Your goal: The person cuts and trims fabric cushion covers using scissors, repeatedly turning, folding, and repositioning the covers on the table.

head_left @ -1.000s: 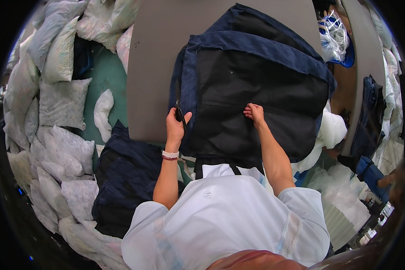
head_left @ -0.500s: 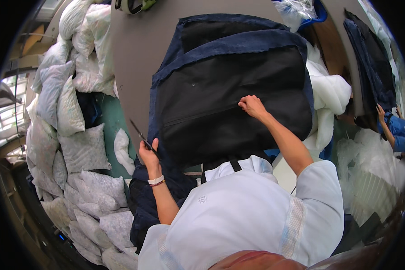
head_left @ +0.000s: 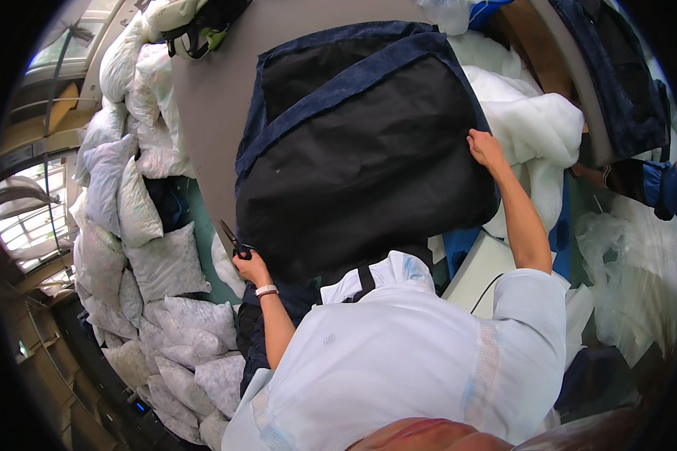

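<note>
A large black fabric cover with navy blue edging [head_left: 361,165] lies spread on the grey table [head_left: 210,113]. Black-handled scissors [head_left: 242,250] are held in my left hand [head_left: 253,269], blades pointing away from me, beside the cover's near left corner. At the cover's right edge, my right hand [head_left: 487,148] is closed with the edging pinched between its fingers. A second navy-edged layer shows beyond the slanting navy band across the cover.
Stuffed pale pillows [head_left: 169,263] are piled along the left. White fluffy wadding [head_left: 538,128] bulges beside the table's right side. Clear plastic wrap [head_left: 617,255] lies further right. Another person's sleeved arm [head_left: 639,180] is near a second dark cover [head_left: 617,83].
My right hand has gone from the middle of the black panel to its right edge and taken hold there. The slit line across the panel no longer shows. The scissors stay in my left hand.
</note>
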`<action>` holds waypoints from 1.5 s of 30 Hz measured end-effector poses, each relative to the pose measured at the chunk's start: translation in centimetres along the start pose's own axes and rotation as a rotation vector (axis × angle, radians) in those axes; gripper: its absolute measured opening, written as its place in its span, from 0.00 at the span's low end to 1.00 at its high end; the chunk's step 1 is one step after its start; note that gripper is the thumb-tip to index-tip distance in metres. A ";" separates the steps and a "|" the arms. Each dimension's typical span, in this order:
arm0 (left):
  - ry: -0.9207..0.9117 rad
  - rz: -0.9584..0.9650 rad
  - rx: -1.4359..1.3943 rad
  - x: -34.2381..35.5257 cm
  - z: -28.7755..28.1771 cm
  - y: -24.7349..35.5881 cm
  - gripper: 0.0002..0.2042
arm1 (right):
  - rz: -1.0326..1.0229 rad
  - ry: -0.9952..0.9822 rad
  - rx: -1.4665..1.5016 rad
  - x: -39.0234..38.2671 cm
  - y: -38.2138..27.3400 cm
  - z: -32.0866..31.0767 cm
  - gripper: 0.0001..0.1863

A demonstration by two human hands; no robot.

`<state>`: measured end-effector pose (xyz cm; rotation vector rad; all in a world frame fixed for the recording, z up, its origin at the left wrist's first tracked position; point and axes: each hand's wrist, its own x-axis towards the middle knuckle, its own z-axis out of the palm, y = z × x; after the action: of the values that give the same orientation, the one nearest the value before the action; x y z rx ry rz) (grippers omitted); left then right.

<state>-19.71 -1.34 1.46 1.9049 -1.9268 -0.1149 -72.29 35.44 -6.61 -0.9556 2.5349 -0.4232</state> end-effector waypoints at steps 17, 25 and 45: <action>-0.248 -0.097 -0.267 -5.0 -4.3 -3.6 0.12 | 0.075 -0.194 0.318 3.0 0.5 7.7 0.12; -0.393 -0.166 -0.469 -2.3 2.3 -3.1 0.14 | 0.135 0.041 -0.255 -1.4 -11.4 3.5 0.11; -1.255 -0.546 -0.869 5.0 -5.1 -9.2 0.17 | 0.124 0.259 -0.337 -0.8 -3.3 7.6 0.16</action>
<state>-9.13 -5.52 4.08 1.6696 -1.2903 -2.2896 -66.38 32.58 -11.74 -0.8976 2.9475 -0.0860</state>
